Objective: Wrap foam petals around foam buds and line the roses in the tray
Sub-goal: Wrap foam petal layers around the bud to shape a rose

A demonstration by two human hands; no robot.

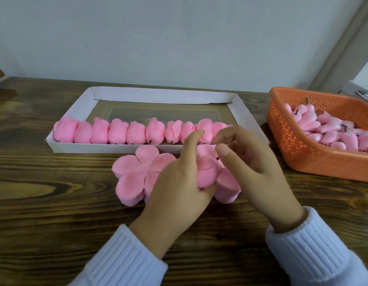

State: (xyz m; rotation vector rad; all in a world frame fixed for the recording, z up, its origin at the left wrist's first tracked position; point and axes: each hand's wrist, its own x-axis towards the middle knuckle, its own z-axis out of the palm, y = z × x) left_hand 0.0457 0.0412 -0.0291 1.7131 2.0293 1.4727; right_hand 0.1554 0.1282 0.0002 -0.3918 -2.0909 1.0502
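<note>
- The table (55,203) is dark wood and carries everything.
- The tray (158,96), a flat white box, lies at the far middle. One row of roses (117,132) fills its near side from the left end almost to the right end. The far part has no roses yet.
- The basket (302,157), orange, stands at the right and holds many buds (327,129).
- The petals (133,174), a stack of flat flower shapes, lie just on the near side of the tray, partly under the hands.
- The left hand (179,186) has its fingers curled round a rose (207,172) that looks half wrapped, above the stack.
- The right hand (257,162) is just right of this rose, fingers bent. The fingertips are blurred, so we cannot tell if they pinch a petal or hold nothing.
- We think the foam may spring back, so if the left grip loosens, the wrapped petals may open again.
- A hard pull by the right hand may tear a thin petal.
- Little room remains at the right end of the row, so pushing this rose in there may shift its neighbours.
</note>
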